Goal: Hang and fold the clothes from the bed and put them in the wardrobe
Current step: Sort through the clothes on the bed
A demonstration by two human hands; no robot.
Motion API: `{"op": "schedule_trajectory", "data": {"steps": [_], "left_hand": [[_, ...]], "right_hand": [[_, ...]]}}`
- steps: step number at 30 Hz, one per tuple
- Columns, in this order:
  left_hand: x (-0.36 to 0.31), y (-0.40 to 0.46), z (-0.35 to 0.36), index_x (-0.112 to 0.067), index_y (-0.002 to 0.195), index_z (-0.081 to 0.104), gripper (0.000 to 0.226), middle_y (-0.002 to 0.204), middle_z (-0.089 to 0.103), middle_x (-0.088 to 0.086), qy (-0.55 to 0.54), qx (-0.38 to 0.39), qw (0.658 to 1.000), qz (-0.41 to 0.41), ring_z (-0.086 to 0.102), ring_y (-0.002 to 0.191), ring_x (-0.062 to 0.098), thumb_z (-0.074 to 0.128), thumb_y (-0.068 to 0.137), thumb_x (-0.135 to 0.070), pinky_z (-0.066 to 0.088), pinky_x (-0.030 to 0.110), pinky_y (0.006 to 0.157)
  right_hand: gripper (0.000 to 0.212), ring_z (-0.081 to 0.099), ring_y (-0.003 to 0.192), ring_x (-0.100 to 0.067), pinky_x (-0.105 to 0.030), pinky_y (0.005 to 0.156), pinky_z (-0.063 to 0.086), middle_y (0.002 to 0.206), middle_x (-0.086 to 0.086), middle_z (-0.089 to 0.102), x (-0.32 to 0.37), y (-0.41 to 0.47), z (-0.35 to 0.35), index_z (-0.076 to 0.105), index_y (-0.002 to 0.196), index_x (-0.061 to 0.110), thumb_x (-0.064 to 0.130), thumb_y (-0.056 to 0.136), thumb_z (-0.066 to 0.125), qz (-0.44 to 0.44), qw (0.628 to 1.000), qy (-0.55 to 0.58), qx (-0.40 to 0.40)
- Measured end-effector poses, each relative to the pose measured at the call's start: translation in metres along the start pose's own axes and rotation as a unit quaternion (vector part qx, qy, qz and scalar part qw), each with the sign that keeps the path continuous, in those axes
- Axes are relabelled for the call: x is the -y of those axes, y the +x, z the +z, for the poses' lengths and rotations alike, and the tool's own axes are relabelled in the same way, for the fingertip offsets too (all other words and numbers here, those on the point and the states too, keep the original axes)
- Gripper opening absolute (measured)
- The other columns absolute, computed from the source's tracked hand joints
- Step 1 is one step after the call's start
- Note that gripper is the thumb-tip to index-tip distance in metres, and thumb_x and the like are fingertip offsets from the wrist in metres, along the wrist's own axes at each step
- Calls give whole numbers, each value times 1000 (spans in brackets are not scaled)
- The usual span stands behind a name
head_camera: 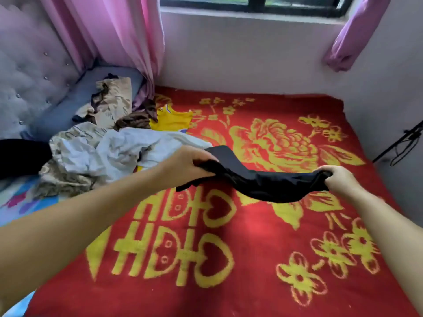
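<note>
From the head view, both forearms reach in from the bottom corners, cut off by the frame edges, and the fingertips of each hand are buried in cloth, so the exact grip cannot be made out. The left hand has its fingers curled round one bunched end of a black garment; the right hand clutches the other end in a closed fist. What kind of garment it is cannot be told, since it is gathered into a rope-like strip and blurred. Its long axis runs left to right across the view, from the left hand to the right, sagging in the middle, with a flat flap sticking up past the left hand and a small corner hanging below it. It is held in the air above the red blanket that covers the bed, over the yellow characters and the big yellow flower. To the left, just behind the left hand, lies the clothes pile: pale grey and beige pieces tangled together, with a yellow top half hidden beneath them and a brown piece beside it; single items in the heap are hard to separate. A dark cloth at the far left is cut off by the frame. Beyond the pile stand a tufted headboard and a pink curtain; only the bottom strip of the window shows at the top. A thin black stand enters at the right edge, mostly out of frame.
</note>
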State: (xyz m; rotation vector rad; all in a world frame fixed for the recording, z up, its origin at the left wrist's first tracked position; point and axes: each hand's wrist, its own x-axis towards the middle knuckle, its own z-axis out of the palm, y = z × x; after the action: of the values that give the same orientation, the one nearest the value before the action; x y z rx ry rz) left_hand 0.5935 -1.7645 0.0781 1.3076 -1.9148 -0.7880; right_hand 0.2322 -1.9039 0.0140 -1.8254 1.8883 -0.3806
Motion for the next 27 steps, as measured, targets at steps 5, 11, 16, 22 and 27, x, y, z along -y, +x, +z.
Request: {"op": "schedule_trajectory", "data": {"steps": [5,11,16,22,27], "left_hand": [[91,-88,127,-7,95,74,20,103,64,3,40,225,970,-85,60,94,9,64,77,-9,44,23,82],[141,-187,247,-13,131,54,43,139,54,-3,50,363,906,-213,51,124,22,45,91,-4,38,27,97],[152,-221,306,-17,146,38,58,143,48,-1,26,377,895,-236,42,133,24,40,90,-1,33,31,107],[161,-215,329,-12,139,45,49,155,31,-1,38,373,895,-241,26,143,15,38,92,0,21,25,111],[168,-214,323,-13,136,48,48,136,55,4,24,368,893,-260,50,120,27,42,89,-3,34,29,93]], "right_hand": [[47,55,69,-25,-29,54,39,91,-12,66,-79,-34,93,73,92,17,-15,79,41,71,988,-79,108],[56,56,86,-23,-28,70,44,104,-8,67,-131,-63,160,76,96,11,-23,71,39,65,977,-133,153],[46,53,108,-33,-23,75,35,106,-9,53,-108,-38,202,72,88,11,-22,73,43,-6,983,-109,146],[78,23,142,-12,-29,115,24,160,3,12,-22,-37,287,21,151,28,20,88,66,-235,913,-34,332],[83,5,148,-19,-40,120,12,161,-4,6,-58,-81,302,8,153,19,11,86,56,-237,857,-175,423]]}}
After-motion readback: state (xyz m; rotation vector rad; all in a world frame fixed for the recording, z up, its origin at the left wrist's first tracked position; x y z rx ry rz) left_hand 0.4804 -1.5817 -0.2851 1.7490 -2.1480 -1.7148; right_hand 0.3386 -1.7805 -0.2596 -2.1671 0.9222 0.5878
